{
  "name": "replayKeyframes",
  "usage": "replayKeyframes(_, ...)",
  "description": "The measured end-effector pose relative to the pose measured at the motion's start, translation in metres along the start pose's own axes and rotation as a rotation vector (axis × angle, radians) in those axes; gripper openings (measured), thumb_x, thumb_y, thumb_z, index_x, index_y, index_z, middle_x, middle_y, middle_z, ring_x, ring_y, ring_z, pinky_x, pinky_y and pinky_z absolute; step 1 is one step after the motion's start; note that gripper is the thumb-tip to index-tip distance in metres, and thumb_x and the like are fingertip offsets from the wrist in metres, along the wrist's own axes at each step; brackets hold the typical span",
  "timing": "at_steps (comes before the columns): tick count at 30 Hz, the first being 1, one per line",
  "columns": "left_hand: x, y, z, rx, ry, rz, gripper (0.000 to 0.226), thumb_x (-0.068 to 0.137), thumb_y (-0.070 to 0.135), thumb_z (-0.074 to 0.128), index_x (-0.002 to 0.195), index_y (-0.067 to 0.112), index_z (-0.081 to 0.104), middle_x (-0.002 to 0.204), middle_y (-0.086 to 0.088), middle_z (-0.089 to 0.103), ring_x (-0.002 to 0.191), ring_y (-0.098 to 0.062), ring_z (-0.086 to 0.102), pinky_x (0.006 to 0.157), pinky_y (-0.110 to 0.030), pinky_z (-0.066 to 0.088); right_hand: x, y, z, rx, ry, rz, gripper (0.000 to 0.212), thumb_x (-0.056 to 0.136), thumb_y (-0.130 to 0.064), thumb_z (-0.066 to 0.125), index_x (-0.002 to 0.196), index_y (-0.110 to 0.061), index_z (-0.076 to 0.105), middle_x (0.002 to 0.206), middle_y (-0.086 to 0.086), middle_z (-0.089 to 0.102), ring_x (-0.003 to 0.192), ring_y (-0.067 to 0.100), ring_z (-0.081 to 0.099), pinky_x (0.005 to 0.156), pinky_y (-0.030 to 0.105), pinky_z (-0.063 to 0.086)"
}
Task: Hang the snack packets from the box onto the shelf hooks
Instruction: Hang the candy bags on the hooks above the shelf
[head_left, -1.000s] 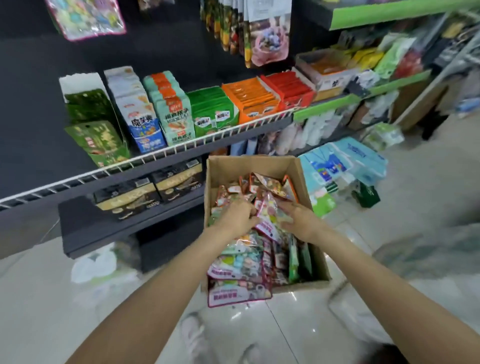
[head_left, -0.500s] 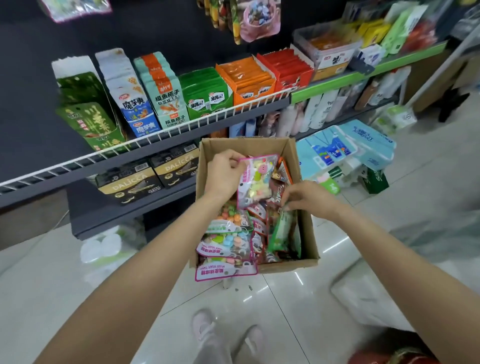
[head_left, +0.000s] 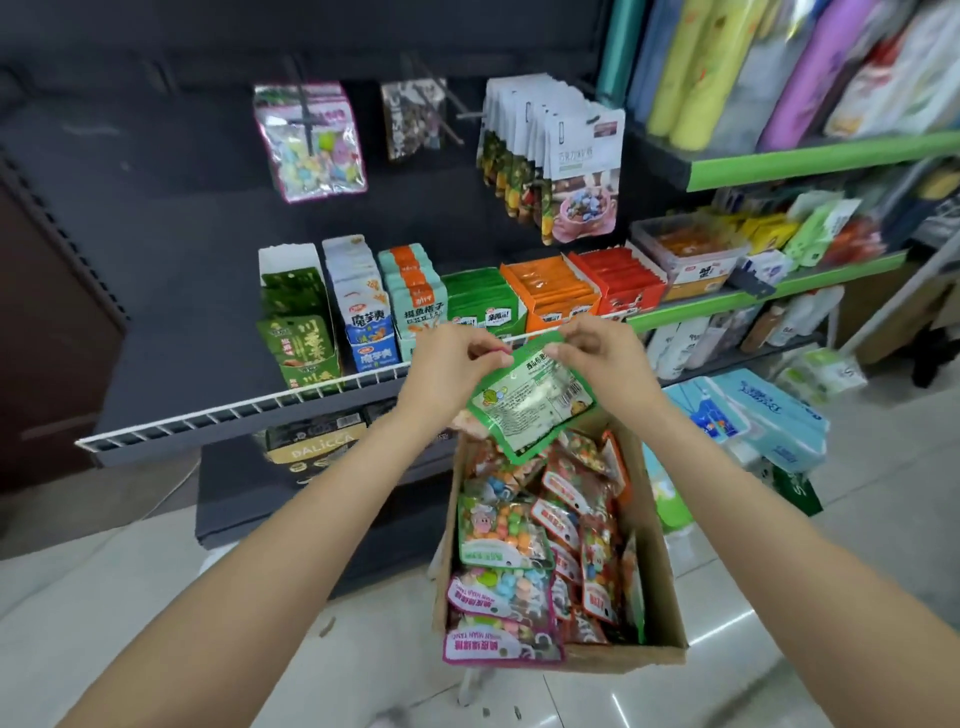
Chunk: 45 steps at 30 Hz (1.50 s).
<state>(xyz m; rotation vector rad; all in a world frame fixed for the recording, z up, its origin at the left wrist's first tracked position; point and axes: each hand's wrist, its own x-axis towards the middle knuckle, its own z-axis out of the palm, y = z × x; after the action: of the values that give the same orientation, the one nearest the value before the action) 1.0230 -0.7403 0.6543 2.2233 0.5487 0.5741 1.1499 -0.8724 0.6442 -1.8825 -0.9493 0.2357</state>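
A green snack packet (head_left: 530, 402) is held up above the open cardboard box (head_left: 660, 587), its printed back turned toward the camera and its lower end hanging tilted over the other packets. Its top edge is pinched at the left corner by the left hand (head_left: 457, 358) and at the right corner by the right hand (head_left: 592, 353); on both hands the fingers are curled in against the thumb, closed on the packet's upper seal and on nothing else. The packet is judged to be light and limp: a thin film pouch with loose contents that sags from wherever it is held, and whose glossy skin is probably slippery. The flat sealed strip at the top is the stiffest part and the sensible place to take hold, since the hanging hole should lie there, though the hole itself cannot be made out. A bare hook (head_left: 441, 117) is seen on the dark back panel, between a hung candy bag (head_left: 311, 145) and a row of white pouches (head_left: 561, 156). The box is still well filled with packets.
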Motion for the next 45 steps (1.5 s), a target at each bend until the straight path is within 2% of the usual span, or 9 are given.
replayKeyframes(10,0.053,-0.048,-0.105,0.061,0.076,0.006,0.013,0.084,0.020,0.070,0.091,0.011,0.075,0.080,0.002,0.068,0.075,-0.008,0.058,0.066,-0.017,0.039,0.078,-0.080,0.073,-0.154,0.026,-0.116,0.026,0.083,-0.022,0.070,0.064,-0.026,0.053,0.060,-0.009,0.059,0.058,0.005,0.052,0.062,0.029,0.042)
replayKeyframes(17,0.081,-0.089,-0.168,0.129,0.291,-0.047,0.012,0.087,0.016,0.066,0.092,0.012,0.076,0.093,-0.005,0.073,0.086,-0.018,0.065,0.076,-0.026,0.048,0.110,-0.109,0.110,-0.279,0.336,-0.131,0.028,0.087,-0.019,0.063,0.066,-0.015,0.046,0.054,-0.011,0.051,0.052,0.011,0.049,0.054,0.031,0.038)
replayKeyframes(22,0.096,-0.099,-0.174,-0.193,0.187,-0.255,0.018,0.079,0.017,0.075,0.090,0.003,0.075,0.080,-0.001,0.065,0.087,-0.010,0.060,0.066,-0.015,0.042,0.113,-0.115,0.151,-0.387,0.306,-0.410,0.016,0.085,-0.024,0.062,0.073,-0.015,0.058,0.078,-0.003,0.073,0.068,0.019,0.069,0.056,0.034,0.053)
replayKeyframes(26,0.104,-0.105,-0.174,-0.538,0.127,-0.460,0.025,0.079,0.013,0.075,0.098,-0.003,0.070,0.078,-0.005,0.064,0.070,-0.016,0.060,0.041,-0.015,0.047,0.115,-0.109,0.174,-0.541,0.305,-0.630,0.012,0.075,-0.024,0.064,0.070,-0.015,0.070,0.073,-0.001,0.073,0.061,0.018,0.068,0.045,0.028,0.051)
replayKeyframes(33,0.119,-0.102,-0.170,-0.381,-0.019,-0.607,0.025,0.073,0.003,0.077,0.095,-0.006,0.068,0.084,-0.016,0.070,0.062,-0.020,0.066,0.063,-0.031,0.059,0.122,-0.099,0.190,-0.569,0.250,-0.749,0.017,0.085,-0.014,0.056,0.069,-0.020,0.054,0.076,-0.001,0.067,0.063,0.021,0.064,0.041,0.032,0.048)
replayKeyframes(36,0.125,-0.105,-0.169,-0.359,-0.011,-0.560,0.023,0.073,0.003,0.077,0.093,-0.005,0.070,0.089,-0.016,0.070,0.068,-0.017,0.067,0.065,-0.029,0.060,0.123,-0.097,0.190,-0.568,0.173,-0.665,0.013,0.084,-0.021,0.057,0.075,-0.014,0.064,0.088,-0.002,0.065,0.066,0.019,0.062,0.046,0.034,0.051)
replayKeyframes(40,0.125,-0.114,-0.176,-0.242,-0.024,-0.352,0.005,0.080,0.004,0.071,0.085,0.003,0.074,0.078,-0.007,0.068,0.081,-0.018,0.063,0.080,-0.036,0.056,0.129,-0.097,0.178,-0.149,0.038,-0.286,0.028,0.083,-0.036,0.068,0.106,-0.020,0.066,0.112,-0.006,0.054,0.102,0.007,0.055,0.088,0.037,0.052)
replayKeyframes(42,0.123,-0.114,-0.182,-0.129,-0.042,-0.201,0.006,0.082,0.009,0.071,0.085,0.008,0.076,0.067,0.006,0.063,0.072,-0.007,0.058,0.070,-0.024,0.050,0.138,-0.098,0.166,-0.087,0.016,-0.148,0.045,0.087,-0.037,0.062,0.130,-0.029,0.050,0.128,-0.008,0.044,0.115,0.000,0.043,0.102,0.031,0.041)
replayKeyframes(45,0.124,-0.112,-0.192,-0.037,-0.067,-0.088,0.008,0.083,0.012,0.069,0.087,0.012,0.076,0.068,0.011,0.063,0.064,0.000,0.054,0.060,-0.013,0.041,0.154,-0.101,0.161,-0.011,-0.069,0.001,0.055,0.090,-0.029,0.060,0.140,-0.032,0.037,0.120,-0.005,0.054,0.110,0.001,0.048,0.093,0.023,0.040)
